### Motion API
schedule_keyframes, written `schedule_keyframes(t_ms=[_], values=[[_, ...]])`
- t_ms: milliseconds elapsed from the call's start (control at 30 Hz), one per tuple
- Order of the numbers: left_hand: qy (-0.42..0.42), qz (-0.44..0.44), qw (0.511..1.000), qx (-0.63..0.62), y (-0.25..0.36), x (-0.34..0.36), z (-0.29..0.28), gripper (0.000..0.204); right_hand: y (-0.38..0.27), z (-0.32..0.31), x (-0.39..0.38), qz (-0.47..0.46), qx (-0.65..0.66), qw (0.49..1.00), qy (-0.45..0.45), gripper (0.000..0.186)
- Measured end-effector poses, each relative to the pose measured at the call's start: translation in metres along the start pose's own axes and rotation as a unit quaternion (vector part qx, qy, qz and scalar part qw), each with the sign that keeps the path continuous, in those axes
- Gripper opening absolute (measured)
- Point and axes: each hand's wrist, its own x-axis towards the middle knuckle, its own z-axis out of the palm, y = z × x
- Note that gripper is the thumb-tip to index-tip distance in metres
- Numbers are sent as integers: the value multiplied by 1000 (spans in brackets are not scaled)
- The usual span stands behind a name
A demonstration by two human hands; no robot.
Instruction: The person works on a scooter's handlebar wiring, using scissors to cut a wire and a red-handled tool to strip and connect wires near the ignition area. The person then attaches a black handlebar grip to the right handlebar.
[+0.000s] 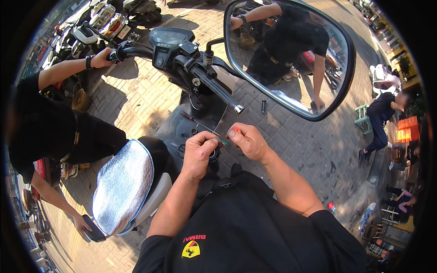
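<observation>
My left hand (pixel 201 154) is closed in a pinch, with a thin green wire (pixel 224 142) sticking out past its thumb and fingertip. Just to the right, my right hand (pixel 250 142) pinches a small red-and-yellow piece (pixel 237 130), mostly covered by the fingers; its kind is unclear. A short gap separates the two hands. Beyond them, a scooter's bare metal handlebar tube (pixel 218 91) points toward me. On the dark footboard (pixel 175 123) lies a screwdriver (pixel 187 116) with a long shaft, near a small dark ring (pixel 194 131).
A large mirror (pixel 291 50) juts out at upper right. At left stands another person (pixel 50 118), one hand on the far handlebar grip (pixel 116 55), the other on a dark object (pixel 94 230) behind the silver-covered seat (pixel 124 182). A dark cylinder (pixel 263 106) is on the paving.
</observation>
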Motion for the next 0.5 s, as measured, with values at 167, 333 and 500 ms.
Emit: schedule_keyframes(t_ms=[167, 333, 500], values=[[-8, -33, 999, 0, 6, 0, -2, 11, 10, 6, -9, -27, -21, 999, 10, 51], [-16, -41, 999, 29, 8, -1, 1, 12, 10, 12, -9, -28, 4, 999, 26, 45], [-26, -44, 997, 63, 9, -1, 2, 11, 9, 13, -6, -38, -6, 999, 30, 42]])
